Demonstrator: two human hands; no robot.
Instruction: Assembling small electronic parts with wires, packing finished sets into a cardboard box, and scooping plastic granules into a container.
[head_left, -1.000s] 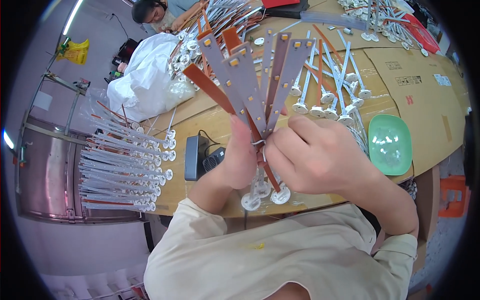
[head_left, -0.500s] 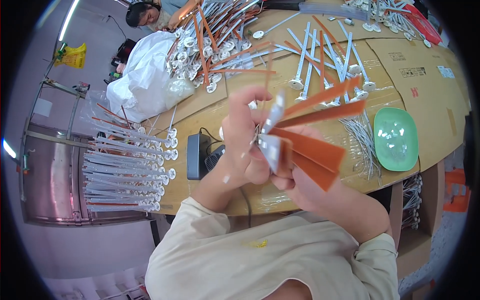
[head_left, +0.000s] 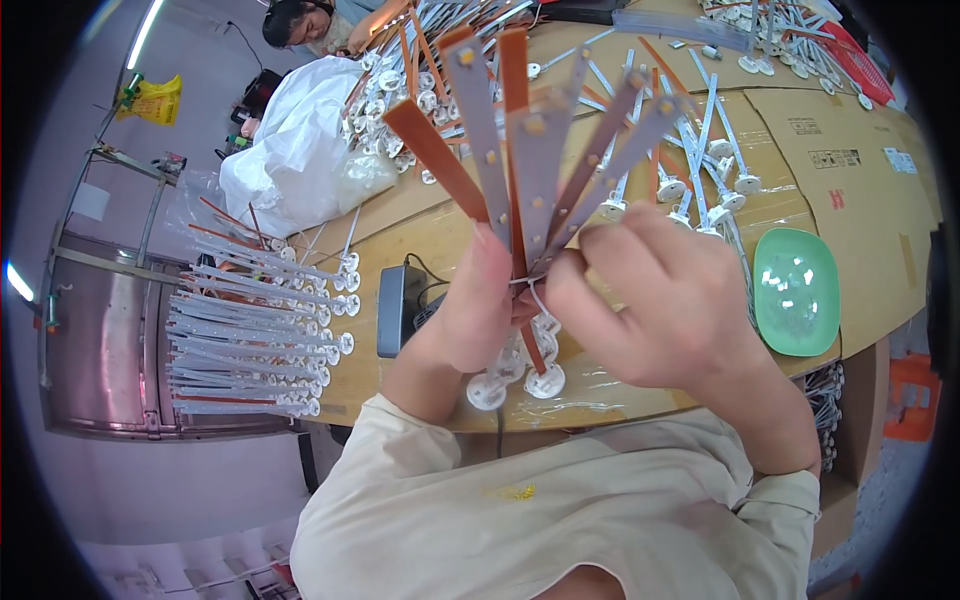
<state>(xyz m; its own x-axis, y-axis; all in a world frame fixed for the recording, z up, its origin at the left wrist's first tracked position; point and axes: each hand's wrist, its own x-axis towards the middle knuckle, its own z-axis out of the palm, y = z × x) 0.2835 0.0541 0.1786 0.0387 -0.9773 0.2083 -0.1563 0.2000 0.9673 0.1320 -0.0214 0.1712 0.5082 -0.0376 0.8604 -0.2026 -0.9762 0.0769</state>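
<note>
A fanned bundle of LED strips, grey-white with yellow chips and orange backs, stands up in front of my chest. My left hand is closed around the bundle low down. Round white bases hang below the grip, at the strips' lower ends. A thin white wire tie runs around the bundle's middle. My right hand is closed beside it, fingers pinching what looks like the tie's end, partly hidden by the fingers.
Neatly stacked LED strips lie at the left. Behind are a black box, a white plastic bag and a person beside a heap of strips. Loose strips and a green tray occupy the right, beside cardboard.
The bundle has turned from pointing right to standing upright, its bases now showing below. My right hand has come up from underneath to the bundle's right side.
</note>
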